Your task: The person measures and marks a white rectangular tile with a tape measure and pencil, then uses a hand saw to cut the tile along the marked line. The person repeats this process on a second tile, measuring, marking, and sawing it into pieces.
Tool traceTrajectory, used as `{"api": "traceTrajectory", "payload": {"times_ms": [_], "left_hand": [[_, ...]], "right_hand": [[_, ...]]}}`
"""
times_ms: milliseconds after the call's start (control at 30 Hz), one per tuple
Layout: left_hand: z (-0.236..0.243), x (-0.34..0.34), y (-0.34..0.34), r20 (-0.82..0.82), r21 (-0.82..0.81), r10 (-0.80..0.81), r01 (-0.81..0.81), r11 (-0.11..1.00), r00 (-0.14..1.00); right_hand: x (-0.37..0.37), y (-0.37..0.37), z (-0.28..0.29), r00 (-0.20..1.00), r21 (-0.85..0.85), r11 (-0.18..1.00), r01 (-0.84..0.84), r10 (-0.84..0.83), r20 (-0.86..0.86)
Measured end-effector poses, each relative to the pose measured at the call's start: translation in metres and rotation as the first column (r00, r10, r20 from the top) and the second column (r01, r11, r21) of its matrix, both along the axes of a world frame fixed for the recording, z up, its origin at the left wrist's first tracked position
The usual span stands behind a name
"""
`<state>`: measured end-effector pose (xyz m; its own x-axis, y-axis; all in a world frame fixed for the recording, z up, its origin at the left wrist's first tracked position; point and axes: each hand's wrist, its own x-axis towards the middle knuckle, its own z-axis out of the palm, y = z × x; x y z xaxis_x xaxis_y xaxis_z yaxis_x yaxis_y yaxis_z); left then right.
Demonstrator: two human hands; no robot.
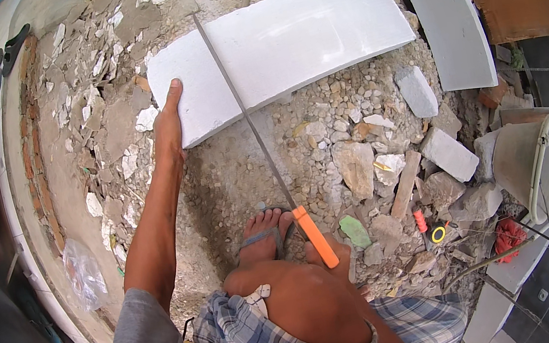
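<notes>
A long white lightweight concrete block (289, 42) lies across the rubble in front of me. My left hand (168, 124) grips its left end, with the thumb on the top face and the fingers hidden beyond the edge. In my right hand (337, 254) is the orange handle of a hand saw (259, 138); my fingers are wrapped round it, partly hidden behind it. The long thin blade slants across the block near its left end, and its tip reaches past the far edge. Whether its teeth have cut into the block, I cannot tell.
Broken stones (355, 167) and gravel surround my sandalled foot (261, 243). Another white block (444, 12) lies at the right, near a bucket (524, 166). A red-handled tool (420, 221) and a yellow-black tape roll (437, 234) rest among rubble. A plastic bag (83, 272) is at left.
</notes>
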<state>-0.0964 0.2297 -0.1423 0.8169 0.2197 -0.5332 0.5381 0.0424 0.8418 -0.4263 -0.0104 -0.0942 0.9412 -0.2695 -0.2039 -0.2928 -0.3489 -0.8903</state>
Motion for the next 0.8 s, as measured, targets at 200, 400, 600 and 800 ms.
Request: {"api": "traceTrajectory", "payload": {"times_ms": [200, 400, 600, 800], "left_hand": [[0.006, -0.002, 0.0, -0.041, -0.057, 0.025, -0.027, 0.998, 0.999], [0.021, -0.005, -0.005, -0.062, -0.004, 0.082, -0.082, 0.997, 0.995], [0.019, -0.014, -0.006, -0.102, -0.088, 0.05, -0.059, 0.994, 0.994], [0.009, -0.011, -0.006, -0.013, -0.009, 0.06, -0.06, 0.998, 0.998]], "right_hand": [[-0.021, -0.006, -0.017, 0.995, -0.042, 0.999, 0.017, -0.021, -0.093], [-0.016, -0.009, -0.012, 1.0, -0.062, 0.998, -0.014, 0.014, 0.0], [0.041, 0.003, 0.043, 0.969, 0.067, 0.996, 0.055, -0.037, -0.243], [0.016, -0.003, 0.04, 0.997, -0.111, 0.993, -0.048, 0.056, 0.061]]}}
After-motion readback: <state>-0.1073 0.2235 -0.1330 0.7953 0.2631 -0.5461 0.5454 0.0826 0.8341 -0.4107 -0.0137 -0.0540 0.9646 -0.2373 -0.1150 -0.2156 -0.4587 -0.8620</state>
